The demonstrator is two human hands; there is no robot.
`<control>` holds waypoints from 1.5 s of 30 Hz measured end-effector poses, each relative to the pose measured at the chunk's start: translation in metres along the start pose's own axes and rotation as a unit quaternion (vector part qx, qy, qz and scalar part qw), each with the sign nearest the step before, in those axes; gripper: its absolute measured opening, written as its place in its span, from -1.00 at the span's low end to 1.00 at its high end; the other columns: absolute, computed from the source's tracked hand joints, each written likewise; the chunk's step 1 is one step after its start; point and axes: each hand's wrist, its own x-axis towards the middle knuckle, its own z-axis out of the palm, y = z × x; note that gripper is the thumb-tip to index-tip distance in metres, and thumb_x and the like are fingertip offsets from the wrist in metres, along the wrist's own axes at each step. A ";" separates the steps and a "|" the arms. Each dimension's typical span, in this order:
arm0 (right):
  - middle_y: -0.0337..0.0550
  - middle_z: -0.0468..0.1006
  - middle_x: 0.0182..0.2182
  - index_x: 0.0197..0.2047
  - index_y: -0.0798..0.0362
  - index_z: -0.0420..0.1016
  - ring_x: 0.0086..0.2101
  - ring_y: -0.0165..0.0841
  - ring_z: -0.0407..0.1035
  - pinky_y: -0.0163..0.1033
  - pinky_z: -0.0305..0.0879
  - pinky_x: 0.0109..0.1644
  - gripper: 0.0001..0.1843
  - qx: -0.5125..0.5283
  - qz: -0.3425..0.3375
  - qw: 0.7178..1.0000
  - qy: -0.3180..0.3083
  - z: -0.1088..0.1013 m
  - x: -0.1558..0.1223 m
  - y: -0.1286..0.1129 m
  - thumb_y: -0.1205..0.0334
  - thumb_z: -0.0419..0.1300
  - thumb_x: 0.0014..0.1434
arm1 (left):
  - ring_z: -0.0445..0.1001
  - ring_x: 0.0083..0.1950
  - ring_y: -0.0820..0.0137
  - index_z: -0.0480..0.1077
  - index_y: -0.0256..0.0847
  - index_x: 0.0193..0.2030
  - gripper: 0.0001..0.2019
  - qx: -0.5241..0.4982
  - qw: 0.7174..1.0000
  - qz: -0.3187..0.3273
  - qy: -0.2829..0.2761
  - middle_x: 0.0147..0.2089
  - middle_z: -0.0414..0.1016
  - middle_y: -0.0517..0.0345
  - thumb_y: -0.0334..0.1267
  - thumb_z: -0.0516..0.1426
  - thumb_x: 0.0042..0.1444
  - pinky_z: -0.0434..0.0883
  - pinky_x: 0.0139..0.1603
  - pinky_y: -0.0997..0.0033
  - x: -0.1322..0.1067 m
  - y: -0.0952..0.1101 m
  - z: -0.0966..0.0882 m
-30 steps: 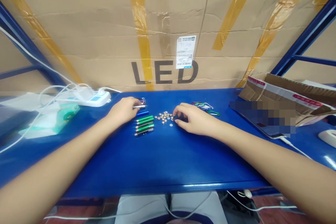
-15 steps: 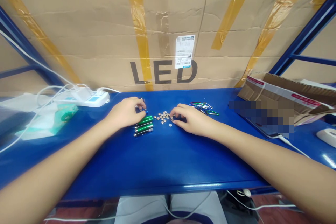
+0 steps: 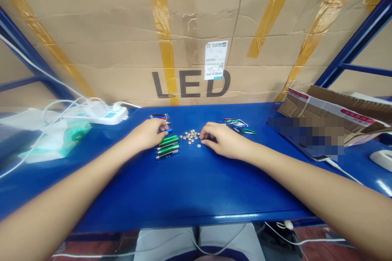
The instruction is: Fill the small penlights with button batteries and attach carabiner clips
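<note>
A row of small green pen lights (image 3: 168, 146) lies on the blue table (image 3: 190, 183). My left hand (image 3: 150, 132) rests at their far end, its fingers closed on a blue pen light (image 3: 165, 131). A few more pen lights (image 3: 159, 117) lie farther back. A scatter of small silver button cells (image 3: 190, 136) sits in the middle. My right hand (image 3: 222, 138) is curled beside them, its fingertips pinched at the right edge of the pile; what they hold is too small to see.
Coloured carabiner clips (image 3: 239, 125) lie behind my right hand. A white power strip (image 3: 102, 113) with cables sits at the left, a green-and-white packet (image 3: 61, 138) near it. An open cardboard box (image 3: 333, 118) stands at the right. A large cardboard sheet marked LED (image 3: 191, 83) closes the back.
My left hand has drawn back from the far pen lights toward the green row, bringing a blue one with it. My right hand has stayed at the button cells, shifting slightly.
</note>
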 end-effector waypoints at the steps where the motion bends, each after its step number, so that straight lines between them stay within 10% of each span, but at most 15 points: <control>1: -0.07 0.54 -0.18 -0.21 0.08 0.48 -0.16 -0.28 0.43 -0.15 0.33 -0.01 -0.94 -0.002 0.001 1.000 -0.001 0.000 0.000 0.000 0.39 0.19 0.27 | 0.59 -0.13 0.15 0.53 -0.18 -0.18 -0.79 0.006 1.000 0.003 0.009 -0.15 0.63 0.01 -0.21 0.10 0.16 0.48 -0.08 0.19 0.000 0.000 0.000; 9: -0.07 0.58 -0.19 -0.18 0.09 0.47 -0.23 -0.30 0.45 -0.17 0.34 -0.08 -0.94 0.016 -0.001 1.000 0.019 -0.003 0.000 -0.003 0.37 0.17 0.29 | 0.52 0.02 0.16 0.51 -0.24 0.07 -0.63 -0.057 0.982 0.113 0.141 0.02 0.53 -0.08 -0.14 -0.02 0.34 0.43 0.15 0.06 -0.011 0.026 0.000; 22: -0.19 0.60 -0.34 -0.27 0.05 0.51 -0.31 -0.38 0.47 -0.25 0.40 -0.16 -0.92 0.195 0.003 0.968 0.156 -0.007 -0.001 -0.017 0.31 0.17 0.19 | 0.56 0.02 0.30 0.46 -0.15 -0.04 -0.80 -0.418 0.896 0.146 0.021 -0.01 0.54 0.04 -0.22 0.21 0.21 0.53 0.14 0.21 -0.037 0.066 0.021; 36: -0.25 0.53 -0.42 -0.25 0.09 0.48 -0.46 -0.48 0.38 -0.35 0.35 -0.44 -0.79 0.440 0.075 0.886 0.123 -0.005 0.002 -0.018 0.18 0.35 0.07 | 0.56 -0.10 0.34 0.46 -0.18 -0.14 -0.83 -0.363 0.916 0.157 0.059 -0.09 0.55 0.05 -0.21 0.26 0.16 0.60 -0.01 0.28 -0.038 0.068 0.023; 45: -0.18 0.64 -0.37 -0.21 0.08 0.56 -0.34 -0.37 0.54 -0.23 0.50 -0.20 -0.74 0.480 0.076 0.864 0.133 -0.009 0.001 -0.023 0.17 0.41 0.04 | 0.57 -0.08 0.31 0.54 -0.17 -0.10 -0.81 -0.348 0.918 0.171 0.084 -0.06 0.56 0.03 -0.23 0.26 0.14 0.60 -0.03 0.28 -0.039 0.068 0.021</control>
